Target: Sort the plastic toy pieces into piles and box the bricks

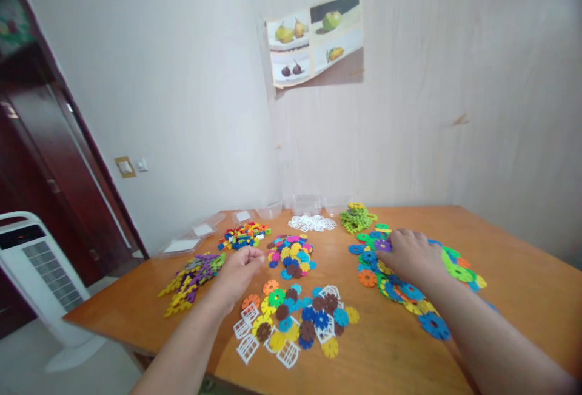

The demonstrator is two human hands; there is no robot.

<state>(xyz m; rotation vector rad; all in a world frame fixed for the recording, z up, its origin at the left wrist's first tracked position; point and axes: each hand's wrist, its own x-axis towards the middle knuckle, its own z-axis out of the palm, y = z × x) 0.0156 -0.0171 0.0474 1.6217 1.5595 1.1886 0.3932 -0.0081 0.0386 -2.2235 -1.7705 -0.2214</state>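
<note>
My left hand point(239, 273) hovers over the table between the purple-and-yellow interlocking pieces point(195, 280) and a mixed heap of small plastic discs point(293, 254). Its thumb and fingers are pressed together; whatever may be between them is too small to see. My right hand point(411, 254) reaches over a spread-out pile of larger notched discs point(409, 292). Its fingertips are closed at a purple notched disc point(382, 245) on the pile's far left part. Nearer to me, notched discs point(322, 320) lie mixed with white window-shaped pieces point(247, 347).
At the back are small coloured building pieces point(243, 235), white plastic pieces point(311, 222) and a green interlocking heap point(356, 219). Clear containers point(306, 204) stand along the wall, with transparent lids point(179, 246) at the left. A white fan unit point(50, 286) stands left of the table point(513, 273).
</note>
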